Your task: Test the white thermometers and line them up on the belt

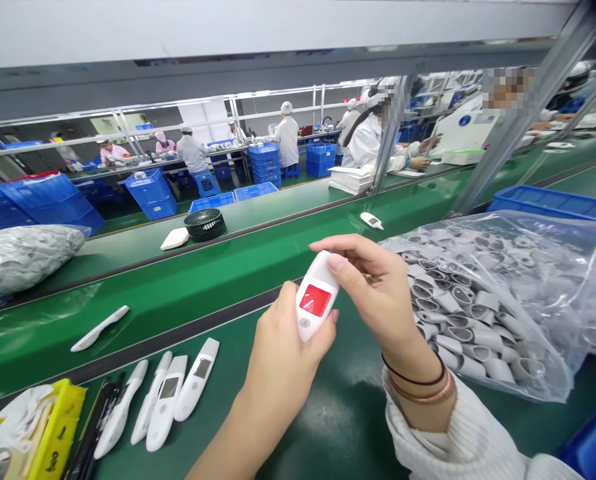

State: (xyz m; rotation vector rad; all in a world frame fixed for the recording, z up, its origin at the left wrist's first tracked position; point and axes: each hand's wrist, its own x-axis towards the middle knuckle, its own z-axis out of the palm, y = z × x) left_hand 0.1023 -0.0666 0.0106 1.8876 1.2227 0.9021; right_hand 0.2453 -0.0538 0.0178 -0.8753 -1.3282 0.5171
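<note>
A white ear thermometer (pixel 318 293) with a lit red screen is held above the green bench. My left hand (pixel 283 347) is closed around its lower body, thumb and fingers on both sides. At its top end, the thumb and forefinger of my right hand (pixel 373 287) pinch the pale cap. To the left, several more white thermometers (pixel 165 403) lie side by side on the bench. Right of my right hand, an opened clear plastic bag (pixel 553 360) holds many grey-white hollow caps (pixel 471 320).
Across the green conveyor belt (pixel 258 257) lie two more thermometers, one at left (pixel 99 329) and one farther off (pixel 372 221). A black round fan (pixel 205 225) stands beyond the belt. A yellow box (pixel 58 427) and black pens (pixel 91 427) sit at lower left. Several co-workers work behind.
</note>
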